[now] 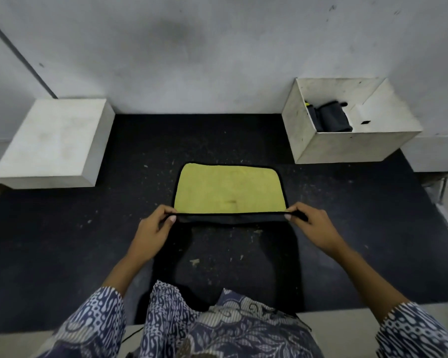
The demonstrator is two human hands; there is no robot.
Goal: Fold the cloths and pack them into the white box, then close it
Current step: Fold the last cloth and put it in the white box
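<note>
A yellow cloth [229,189] with a black border and dark underside lies spread on the black mat [88,241] in front of me. My left hand [154,226] pinches its near left corner and my right hand [312,224] pinches its near right corner. The near edge is lifted and turned over, showing the dark side. The open white box [347,144] stands at the back right with a folded dark cloth [331,117] inside against its left wall. The box's white lid [55,143] lies at the back left.
A grey wall [217,60] rises directly behind the mat, the box and the lid. Pale floor borders the mat on the near side, and a white ledge runs along the right behind the box. My patterned sleeves and clothing fill the bottom of the view.
</note>
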